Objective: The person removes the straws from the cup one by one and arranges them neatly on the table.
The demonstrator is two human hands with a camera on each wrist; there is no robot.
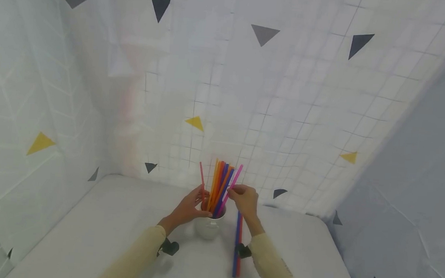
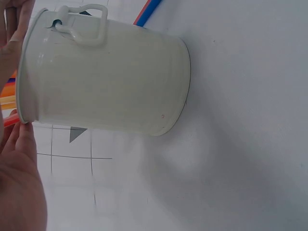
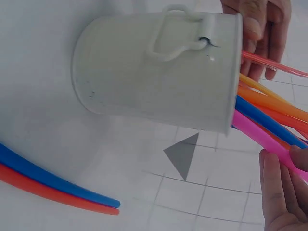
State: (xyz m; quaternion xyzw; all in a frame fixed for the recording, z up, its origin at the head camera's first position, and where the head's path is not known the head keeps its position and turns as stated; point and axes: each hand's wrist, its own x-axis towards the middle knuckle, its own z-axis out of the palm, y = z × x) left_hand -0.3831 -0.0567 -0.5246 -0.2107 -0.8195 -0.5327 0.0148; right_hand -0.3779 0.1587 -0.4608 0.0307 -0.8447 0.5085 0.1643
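Note:
A white pot (image 2: 110,77) with a looped side handle (image 1: 212,226) stands on the table, holding several long straws (image 1: 219,185) in orange, yellow, red and blue. My left hand (image 1: 184,209) holds the pot's rim, thumb at the front and fingers at the far left side. Close by those fingers, a thin red straw (image 1: 201,171) leans left out of the pot. On the other side my right hand (image 1: 245,200) pinches a pink straw (image 3: 257,130) between thumb and fingers. The pink straw tilts right, its lower end inside the pot.
A blue straw (image 1: 235,265) and a red straw (image 1: 239,267) lie side by side to the right of the pot, partly under my right forearm. The white table (image 1: 126,205) meets a patterned sheet (image 1: 229,92) behind and at both sides.

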